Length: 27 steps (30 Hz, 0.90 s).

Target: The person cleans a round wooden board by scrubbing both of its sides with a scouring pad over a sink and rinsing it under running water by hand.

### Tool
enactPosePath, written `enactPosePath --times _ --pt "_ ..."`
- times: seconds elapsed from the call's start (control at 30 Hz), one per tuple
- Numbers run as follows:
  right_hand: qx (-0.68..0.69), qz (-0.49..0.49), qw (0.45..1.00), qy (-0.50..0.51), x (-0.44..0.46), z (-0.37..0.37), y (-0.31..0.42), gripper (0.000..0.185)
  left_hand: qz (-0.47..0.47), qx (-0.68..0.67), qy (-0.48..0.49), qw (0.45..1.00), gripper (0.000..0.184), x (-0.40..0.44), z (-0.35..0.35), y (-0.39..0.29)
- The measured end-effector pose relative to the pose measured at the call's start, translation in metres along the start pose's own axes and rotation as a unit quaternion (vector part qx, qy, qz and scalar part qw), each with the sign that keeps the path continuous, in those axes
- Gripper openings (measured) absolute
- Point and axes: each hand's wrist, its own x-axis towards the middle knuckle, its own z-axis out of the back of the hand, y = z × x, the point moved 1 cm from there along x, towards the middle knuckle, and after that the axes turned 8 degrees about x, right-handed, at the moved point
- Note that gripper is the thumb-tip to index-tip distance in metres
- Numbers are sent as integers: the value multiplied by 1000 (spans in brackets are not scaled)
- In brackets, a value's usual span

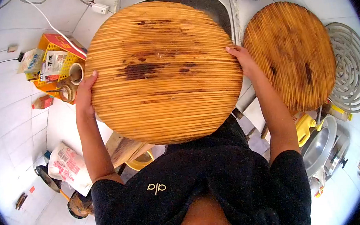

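A large round slatted bamboo board [165, 96] with dark stains is held up in front of my chest, its flat face toward the camera. My left hand [86, 93] grips its left edge, thumb on the face and the other fingers mostly hidden. On the opposite edge, my right hand [242, 59] holds it the same way, with its fingers behind the rim. The board covers much of the sink behind it. A second round bamboo board [289, 56], also stained, stands to the right, beyond my right forearm.
The metal sink [232, 7] lies behind the held board. At left stands a yellow basket [63, 48] with packets and jars, near a small bottle [42, 102]. Grey metal coil rings [349, 66], a yellow jug [305, 127] and a metal basin [320, 149] are at right. A white sack [69, 164] sits lower left.
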Motion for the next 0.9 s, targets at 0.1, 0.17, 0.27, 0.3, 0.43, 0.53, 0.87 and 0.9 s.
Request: enactPosePath --times 0.1,0.17,0.27,0.3,0.43,0.53,0.87,0.9 --pt "-71 2 996 -63 3 -42 4 51 -14 16 -66 998 35 -30 16 -6" --pt "-160 23 987 10 47 -42 -10 52 -30 5 -73 997 35 -46 18 -16" --pt "-426 126 895 25 92 -55 -15 54 -77 44 -144 986 36 -71 14 -30" --pt "-473 143 869 30 101 -64 -14 58 -75 40 -155 984 36 -77 15 -34" --pt "-642 210 736 50 159 -95 -27 73 -52 61 -229 970 37 -100 16 -52" --pt "-679 281 669 111 185 -121 -36 80 -44 82 -289 953 38 -112 14 -61" --pt "-640 354 624 275 214 -197 -85 62 -71 139 -368 917 38 -123 -29 -102" --pt "-618 360 646 267 228 -199 -101 58 -68 140 -381 911 38 -122 -33 -102"
